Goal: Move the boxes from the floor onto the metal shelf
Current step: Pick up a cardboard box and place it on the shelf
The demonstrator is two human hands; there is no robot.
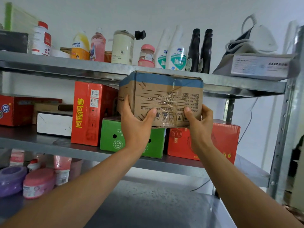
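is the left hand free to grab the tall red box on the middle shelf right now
Probably not: the left hand is gripping the brown cardboard box together with the right hand. The tall red box itself stands unobstructed just left of it.

Boxes on middle shelf [49, 143]: six visible.

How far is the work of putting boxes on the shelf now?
Done: a green box and red box sit on the middle shelf. In hand: both hands, left and right, hold a cardboard box above them. The floor is out of view.
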